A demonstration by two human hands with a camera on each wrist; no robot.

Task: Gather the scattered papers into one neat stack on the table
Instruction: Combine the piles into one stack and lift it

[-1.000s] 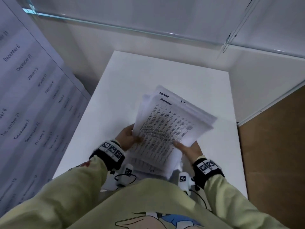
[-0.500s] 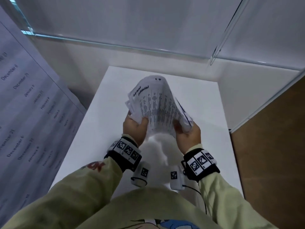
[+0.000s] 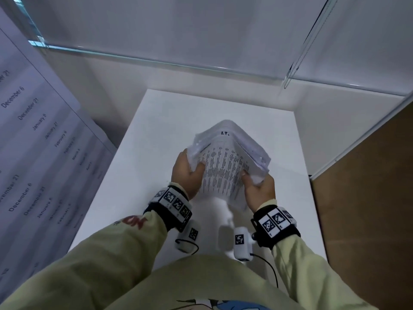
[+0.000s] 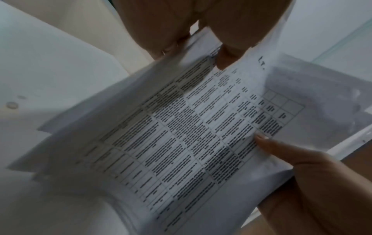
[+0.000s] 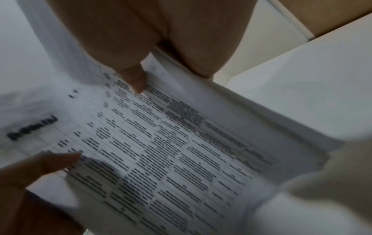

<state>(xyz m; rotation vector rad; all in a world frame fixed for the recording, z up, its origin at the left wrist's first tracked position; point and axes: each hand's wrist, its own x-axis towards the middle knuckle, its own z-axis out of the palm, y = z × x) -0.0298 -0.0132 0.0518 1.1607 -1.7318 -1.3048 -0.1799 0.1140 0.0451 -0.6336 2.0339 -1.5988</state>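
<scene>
A bundle of printed papers [image 3: 225, 166] stands on its lower edge above the white table [image 3: 156, 135], bowed, with sheet edges uneven. My left hand [image 3: 188, 173] grips its left side, thumb on the printed front. On the right side my right hand [image 3: 257, 186] holds it the same way. In the left wrist view the papers [image 4: 191, 135] fill the frame, my left hand [image 4: 201, 31] at the top and the right hand's thumb [image 4: 267, 143] lower right. The right wrist view shows the papers [image 5: 171, 151], my right hand [image 5: 141, 47] above and the left thumb [image 5: 56, 160] at left.
A large printed board with dates [image 3: 33, 153] leans at the left of the table. Glass panels [image 3: 201, 30] and a white ledge close off the far side. A brown floor [image 3: 368, 209] lies to the right of the table edge.
The papers went from lying nearly flat and fanned near my body to standing upright between both hands, further out over the table. Both hands slid to the side edges.
</scene>
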